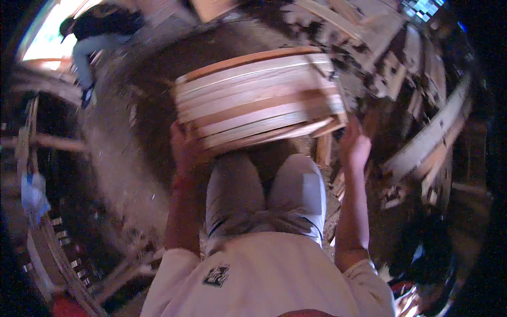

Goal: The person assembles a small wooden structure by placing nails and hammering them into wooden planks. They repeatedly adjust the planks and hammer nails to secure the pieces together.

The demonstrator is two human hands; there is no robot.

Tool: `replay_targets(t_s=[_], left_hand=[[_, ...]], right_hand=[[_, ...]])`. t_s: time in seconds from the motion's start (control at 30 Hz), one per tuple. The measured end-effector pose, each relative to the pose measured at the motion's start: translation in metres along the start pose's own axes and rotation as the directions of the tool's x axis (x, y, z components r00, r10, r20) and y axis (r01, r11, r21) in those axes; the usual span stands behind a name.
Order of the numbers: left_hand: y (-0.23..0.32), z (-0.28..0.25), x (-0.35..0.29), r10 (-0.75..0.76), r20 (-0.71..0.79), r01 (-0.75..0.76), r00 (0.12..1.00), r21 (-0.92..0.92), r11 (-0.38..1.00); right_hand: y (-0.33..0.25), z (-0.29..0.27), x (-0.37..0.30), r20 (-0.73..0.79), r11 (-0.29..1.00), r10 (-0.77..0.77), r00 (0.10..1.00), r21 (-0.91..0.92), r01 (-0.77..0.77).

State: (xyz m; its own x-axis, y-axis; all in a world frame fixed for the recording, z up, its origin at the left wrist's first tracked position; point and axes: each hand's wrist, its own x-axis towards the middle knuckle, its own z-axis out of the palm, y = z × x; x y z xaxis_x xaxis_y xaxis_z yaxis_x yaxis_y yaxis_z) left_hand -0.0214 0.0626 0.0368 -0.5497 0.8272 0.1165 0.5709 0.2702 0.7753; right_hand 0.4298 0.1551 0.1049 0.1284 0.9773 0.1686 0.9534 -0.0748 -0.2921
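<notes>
In front of my knees is a box-shaped wooden piece, like a slatted crate (253,95), made of pale and reddish boards laid side by side. It is tilted, its right end a little higher than the left. My left hand (186,148) is closed on its near left corner. At the right end, my right hand (355,142) is closed against the near corner, its fingers partly hidden and blurred. The underside of the crate is out of sight.
Loose boards and offcuts (385,58) are heaped at the far right, with a long plank (430,134) at the right. A person (100,39) in dark top and grey trousers is at the far left. Brown dirt floor (113,153) lies to my left, with wooden rails (58,259) beyond.
</notes>
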Motion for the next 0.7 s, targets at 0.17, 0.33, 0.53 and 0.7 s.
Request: replay_targets(t_s=[0.17, 0.33, 0.53, 0.7], left_hand=[[0.015, -0.002, 0.002, -0.051, -0.071, 0.052, 0.996, 0.02, 0.998], [-0.021, 0.007, 0.004, -0.187, -0.014, 0.159, 0.982, -0.464, 0.871], [-0.02, -0.009, 0.015, -0.204, -0.06, 0.137, 0.977, -0.553, 0.822], [-0.015, -0.022, 0.034, -0.137, -0.087, 0.113, 0.987, -0.234, 0.966]], right_hand=[[-0.075, -0.019, -0.04, -0.157, 0.903, -0.139, 0.978, 0.384, 0.19], [-0.137, 0.014, -0.093, 0.124, 0.818, -0.311, 0.942, 0.54, 0.199], [-0.213, 0.012, -0.096, 0.107, 0.767, -0.516, 0.85, 0.5, 0.402], [-0.229, 0.044, -0.072, 0.019, 0.736, -0.563, 0.826, 0.467, 0.491]])
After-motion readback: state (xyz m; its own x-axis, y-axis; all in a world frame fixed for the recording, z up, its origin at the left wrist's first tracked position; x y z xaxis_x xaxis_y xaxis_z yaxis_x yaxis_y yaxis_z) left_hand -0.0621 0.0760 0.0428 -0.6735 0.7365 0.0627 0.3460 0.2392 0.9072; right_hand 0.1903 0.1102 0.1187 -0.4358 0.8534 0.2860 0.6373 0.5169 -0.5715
